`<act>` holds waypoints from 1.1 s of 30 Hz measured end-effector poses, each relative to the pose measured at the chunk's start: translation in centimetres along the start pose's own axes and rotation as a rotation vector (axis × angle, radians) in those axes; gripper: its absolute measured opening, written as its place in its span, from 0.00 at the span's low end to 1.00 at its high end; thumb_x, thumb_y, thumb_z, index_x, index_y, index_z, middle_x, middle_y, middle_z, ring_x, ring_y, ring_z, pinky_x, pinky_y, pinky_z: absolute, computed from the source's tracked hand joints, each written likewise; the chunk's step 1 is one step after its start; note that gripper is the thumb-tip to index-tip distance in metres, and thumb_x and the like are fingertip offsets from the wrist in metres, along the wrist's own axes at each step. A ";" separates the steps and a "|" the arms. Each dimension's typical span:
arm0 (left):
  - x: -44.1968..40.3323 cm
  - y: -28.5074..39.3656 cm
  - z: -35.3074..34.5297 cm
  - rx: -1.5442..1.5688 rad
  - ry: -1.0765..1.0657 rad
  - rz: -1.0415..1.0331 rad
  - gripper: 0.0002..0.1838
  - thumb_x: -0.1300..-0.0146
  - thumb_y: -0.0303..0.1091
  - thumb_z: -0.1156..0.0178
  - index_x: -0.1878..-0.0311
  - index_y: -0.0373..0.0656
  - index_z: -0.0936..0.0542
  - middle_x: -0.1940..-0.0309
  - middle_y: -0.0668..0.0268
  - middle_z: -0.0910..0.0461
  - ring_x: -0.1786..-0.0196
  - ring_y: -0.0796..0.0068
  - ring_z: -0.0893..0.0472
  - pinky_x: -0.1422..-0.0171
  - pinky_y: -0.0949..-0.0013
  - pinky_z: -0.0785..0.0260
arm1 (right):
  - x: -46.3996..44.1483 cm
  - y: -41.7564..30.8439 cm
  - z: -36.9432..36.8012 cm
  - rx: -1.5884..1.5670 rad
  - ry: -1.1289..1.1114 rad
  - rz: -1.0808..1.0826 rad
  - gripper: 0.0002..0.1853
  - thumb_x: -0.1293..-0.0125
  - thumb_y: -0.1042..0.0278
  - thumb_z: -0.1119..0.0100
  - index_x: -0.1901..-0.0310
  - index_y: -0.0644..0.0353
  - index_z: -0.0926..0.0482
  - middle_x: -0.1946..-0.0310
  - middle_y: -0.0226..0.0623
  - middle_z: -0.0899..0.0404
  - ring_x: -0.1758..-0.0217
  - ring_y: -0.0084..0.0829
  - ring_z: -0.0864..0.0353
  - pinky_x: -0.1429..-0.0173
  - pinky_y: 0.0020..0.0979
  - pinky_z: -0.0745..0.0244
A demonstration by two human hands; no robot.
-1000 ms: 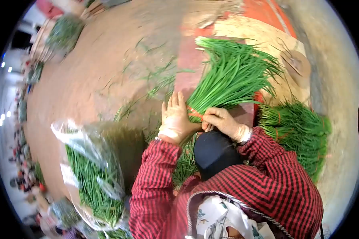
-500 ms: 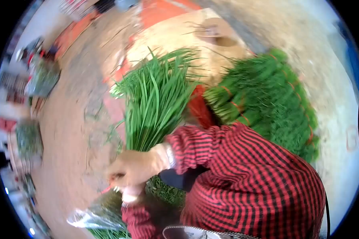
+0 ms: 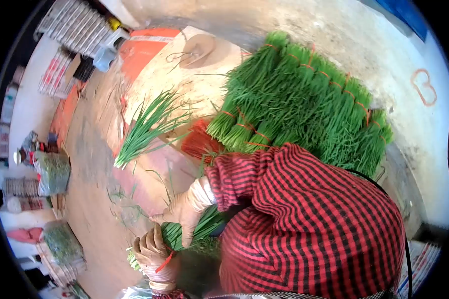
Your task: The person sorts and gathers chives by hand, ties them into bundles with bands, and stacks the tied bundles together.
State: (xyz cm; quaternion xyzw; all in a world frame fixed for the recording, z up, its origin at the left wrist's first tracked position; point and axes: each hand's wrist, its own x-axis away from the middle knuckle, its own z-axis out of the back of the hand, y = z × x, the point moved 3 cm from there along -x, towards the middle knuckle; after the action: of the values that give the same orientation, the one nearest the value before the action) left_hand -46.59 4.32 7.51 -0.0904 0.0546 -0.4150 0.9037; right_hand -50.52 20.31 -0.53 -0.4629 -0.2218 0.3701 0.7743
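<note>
My left hand (image 3: 153, 251), gloved, is closed around the pale stem end of a bunch of chives (image 3: 209, 223). A red tie (image 3: 165, 261) shows beside its fingers, with a loose end sticking out. My right hand (image 3: 184, 212), also gloved, lies over the bunch with its fingers stretched to the left and its thumb against the leaves. The leaves run right, partly hidden under my right forearm. A smaller loose bunch of chives (image 3: 147, 127) lies beyond my hands, its white ends toward the lower left.
Many tied chive bundles (image 3: 304, 94) are stacked against the wall at the right. Beside them lies a pile of red ties (image 3: 202, 141). A pale board (image 3: 204, 82) spreads behind. Bagged greens (image 3: 52, 172) and stacked crates (image 3: 77, 25) stand along the left.
The long leaves that stood up beyond my hands have swung down to the right, under my right arm. My right hand has opened out, and the view has shifted.
</note>
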 end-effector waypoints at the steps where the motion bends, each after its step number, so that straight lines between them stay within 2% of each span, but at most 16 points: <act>1: -0.5 0.8 0.3 -0.020 -0.016 -0.021 0.40 0.58 0.40 0.32 0.37 0.44 0.31 0.50 0.63 0.26 0.46 0.61 0.26 0.32 0.45 0.41 | 0.4 0.2 0.2 0.070 -0.018 0.017 0.67 0.55 0.33 0.30 0.27 0.74 0.57 0.38 0.69 0.34 0.38 0.54 0.28 0.34 0.38 0.33; 4: -1.7 2.4 1.7 -0.163 0.038 -0.118 0.42 0.59 0.39 0.31 0.36 0.44 0.31 0.46 0.61 0.27 0.42 0.60 0.27 0.28 0.43 0.45 | 2.7 -0.4 0.8 0.060 -0.085 -0.012 0.62 0.54 0.37 0.29 0.28 0.72 0.51 0.39 0.64 0.32 0.39 0.52 0.27 0.35 0.37 0.32; 7: -1.1 2.1 3.5 -0.083 0.200 -0.042 0.42 0.55 0.36 0.31 0.32 0.44 0.34 0.38 0.58 0.30 0.35 0.54 0.32 0.25 0.42 0.52 | 4.4 1.6 1.2 -0.131 0.342 0.039 0.49 0.52 0.42 0.30 0.32 0.62 0.39 0.46 0.53 0.23 0.43 0.44 0.23 0.38 0.36 0.30; 9: -0.1 1.6 3.7 0.057 0.377 0.106 0.37 0.47 0.29 0.34 0.32 0.41 0.33 0.35 0.54 0.31 0.34 0.50 0.32 0.26 0.47 0.49 | 9.1 0.7 3.9 -0.119 0.331 -0.286 0.46 0.50 0.42 0.32 0.35 0.62 0.36 0.46 0.51 0.23 0.43 0.43 0.22 0.37 0.37 0.30; 10: 0.8 1.1 2.5 0.063 0.384 0.095 0.37 0.47 0.29 0.34 0.32 0.41 0.33 0.35 0.54 0.31 0.34 0.50 0.32 0.26 0.47 0.49 | 10.7 3.3 3.6 -0.013 0.586 -0.404 0.46 0.49 0.41 0.33 0.35 0.63 0.35 0.47 0.49 0.22 0.44 0.41 0.22 0.38 0.37 0.29; 12: 3.8 -1.0 -3.1 0.480 0.413 0.227 0.28 0.42 0.27 0.36 0.37 0.39 0.27 0.39 0.54 0.26 0.38 0.57 0.26 0.31 0.58 0.38 | 15.7 4.1 4.7 -0.249 0.789 -0.319 0.46 0.49 0.42 0.31 0.35 0.65 0.35 0.47 0.48 0.21 0.46 0.38 0.21 0.39 0.35 0.28; 13: 5.4 -1.4 -6.4 0.654 0.374 0.311 0.25 0.39 0.26 0.37 0.38 0.37 0.26 0.41 0.54 0.25 0.39 0.60 0.25 0.33 0.60 0.36 | 18.7 4.5 4.8 -0.213 0.904 -0.522 0.45 0.50 0.43 0.30 0.36 0.65 0.33 0.47 0.46 0.21 0.47 0.37 0.21 0.39 0.33 0.28; 17: 12.6 -1.5 -21.4 1.396 0.134 0.706 0.20 0.34 0.25 0.40 0.39 0.32 0.26 0.46 0.58 0.21 0.46 0.68 0.22 0.38 0.67 0.30 | 30.6 7.7 3.1 -0.259 1.417 -0.761 0.59 0.51 0.39 0.30 0.31 0.79 0.46 0.33 0.61 0.37 0.29 0.48 0.35 0.26 0.37 0.42; 19: 14.1 1.2 -23.5 1.559 0.003 0.864 0.19 0.34 0.25 0.39 0.40 0.32 0.25 0.48 0.58 0.20 0.48 0.69 0.21 0.41 0.68 0.29 | 35.9 5.7 2.3 -0.283 1.536 -0.759 0.56 0.49 0.39 0.30 0.32 0.78 0.42 0.33 0.60 0.36 0.29 0.46 0.35 0.27 0.36 0.40; 20: 14.4 2.3 -24.4 1.629 -0.075 0.914 0.19 0.34 0.25 0.39 0.41 0.33 0.24 0.50 0.59 0.20 0.50 0.70 0.21 0.42 0.69 0.28 | 39.6 9.0 1.3 -0.049 1.765 -0.966 0.50 0.48 0.41 0.29 0.35 0.75 0.36 0.37 0.54 0.30 0.34 0.42 0.30 0.29 0.35 0.38; 22: 13.4 4.3 -22.0 1.652 -0.171 0.917 0.18 0.33 0.28 0.43 0.41 0.33 0.26 0.52 0.64 0.21 0.47 0.71 0.25 0.40 0.67 0.33 | 43.9 6.7 1.2 -0.113 1.810 -0.547 0.49 0.49 0.39 0.29 0.36 0.73 0.33 0.39 0.52 0.27 0.35 0.41 0.29 0.30 0.36 0.37; 24: 11.8 5.6 -20.4 1.697 -0.360 0.912 0.17 0.34 0.29 0.42 0.43 0.33 0.25 0.54 0.64 0.21 0.51 0.73 0.23 0.46 0.70 0.30 | 48.3 3.4 1.2 -0.082 1.887 -0.745 0.49 0.48 0.39 0.30 0.35 0.73 0.34 0.39 0.54 0.27 0.34 0.41 0.29 0.31 0.37 0.36; 26: 12.6 0.9 -27.5 1.803 -0.332 0.769 0.19 0.33 0.33 0.39 0.42 0.37 0.24 0.53 0.61 0.17 0.55 0.70 0.18 0.51 0.67 0.26 | 53.0 2.4 1.3 0.042 2.148 -0.979 0.47 0.46 0.41 0.31 0.35 0.72 0.34 0.43 0.52 0.24 0.39 0.38 0.25 0.34 0.34 0.32; 29: 12.2 -1.0 -28.6 1.512 -0.255 0.879 0.20 0.30 0.41 0.45 0.38 0.46 0.26 0.54 0.64 0.17 0.54 0.71 0.17 0.55 0.68 0.27 | 59.3 0.0 0.1 0.076 2.267 -0.923 0.47 0.44 0.43 0.32 0.33 0.72 0.38 0.41 0.55 0.26 0.38 0.40 0.26 0.34 0.35 0.31; 31: 12.2 -0.4 -27.5 1.481 -0.271 0.966 0.20 0.31 0.40 0.45 0.38 0.46 0.26 0.54 0.64 0.17 0.54 0.72 0.17 0.55 0.68 0.27 | 63.0 0.0 -1.7 -0.210 2.206 -0.609 0.51 0.44 0.42 0.32 0.30 0.71 0.44 0.35 0.59 0.34 0.31 0.45 0.33 0.30 0.40 0.34; 33: 12.3 0.2 -27.2 1.444 -0.283 1.056 0.20 0.31 0.40 0.44 0.39 0.46 0.26 0.55 0.64 0.17 0.54 0.72 0.17 0.55 0.69 0.27 | 68.4 4.2 -4.7 -0.193 2.249 -0.759 0.51 0.43 0.42 0.33 0.29 0.70 0.46 0.35 0.59 0.34 0.31 0.45 0.33 0.30 0.41 0.33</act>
State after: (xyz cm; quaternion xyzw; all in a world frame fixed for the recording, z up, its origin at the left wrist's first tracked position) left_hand -43.15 -8.11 -19.38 0.4851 -0.2963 0.1351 0.8115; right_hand -5.87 72.22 -6.41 -0.4889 0.4319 -0.5144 0.5567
